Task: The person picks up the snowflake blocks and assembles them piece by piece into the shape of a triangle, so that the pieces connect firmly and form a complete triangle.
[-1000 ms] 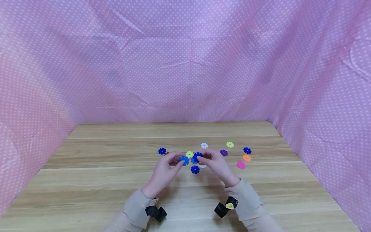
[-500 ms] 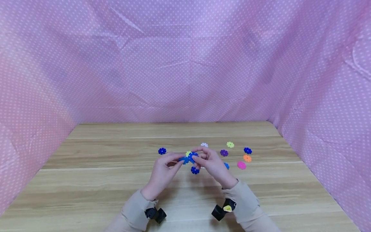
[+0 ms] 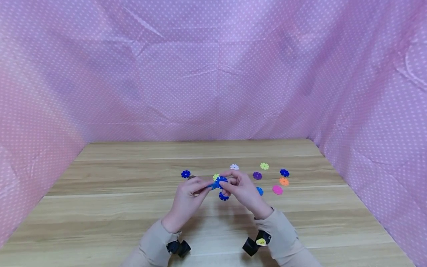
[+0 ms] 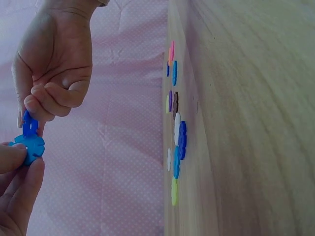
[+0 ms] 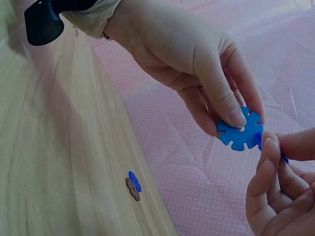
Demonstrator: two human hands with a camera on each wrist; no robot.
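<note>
My left hand [image 3: 185,198] pinches a light blue notched plastic disc [image 5: 241,130] between thumb and fingers. With thumb and forefinger, my right hand [image 3: 245,191] pinches a dark blue notched disc [image 3: 221,181]. Both discs are held above the table, their edges meeting at an angle; in the left wrist view the dark blue disc [image 4: 30,125] stands over the light blue one [image 4: 32,147]. Whether their slots are engaged I cannot tell. Below the hands lie another dark blue disc [image 3: 224,196] and a yellow-green disc [image 3: 216,177], partly hidden.
More notched discs lie flat on the wooden table [image 3: 133,222]: purple [image 3: 257,175], orange [image 3: 284,181], pink [image 3: 277,190], white [image 3: 234,167], light blue [image 3: 260,191] and others. A brown disc [image 5: 132,189] lies near the left hand. Pink dotted cloth [image 3: 213,74] surrounds the table.
My right hand has moved left, bringing the dark blue disc from apart against the light blue one. The left hand has turned its disc closer to edge-on in the head view.
</note>
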